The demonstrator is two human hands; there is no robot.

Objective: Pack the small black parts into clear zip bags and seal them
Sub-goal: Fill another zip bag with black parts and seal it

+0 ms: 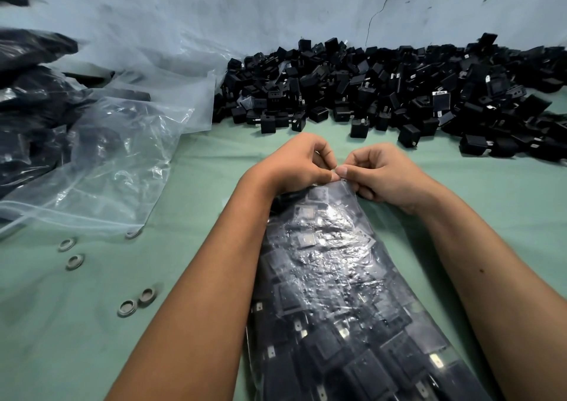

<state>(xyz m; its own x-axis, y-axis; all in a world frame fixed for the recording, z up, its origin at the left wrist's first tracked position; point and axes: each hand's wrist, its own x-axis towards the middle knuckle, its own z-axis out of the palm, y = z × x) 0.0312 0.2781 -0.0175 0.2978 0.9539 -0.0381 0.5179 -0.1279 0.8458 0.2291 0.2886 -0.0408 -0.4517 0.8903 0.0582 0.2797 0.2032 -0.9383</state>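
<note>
Surface (pixel 491 204), green, is stretching wide; bare room lying left of arms and right of them. Heap of black parts (pixel 383 93), too many to count, is running along far wall, near edge stopping just beyond hands. Filled zip bag (pixel 331 278) is lying between forearms, top edge at fingertips. Empty clear bags (pixel 122 155) are sprawling at left. Left hand (pixel 294 164) and right hand (pixel 380 173) are both pinching bag top, thumbs touching. Four grey rings (pixel 74 262) are lying near left.

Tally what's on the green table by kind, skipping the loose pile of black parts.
Filled zip bag pinched at its top by both hands, left, right: 1
Grey rings: 5
Hands: 2
Total: 8
</note>
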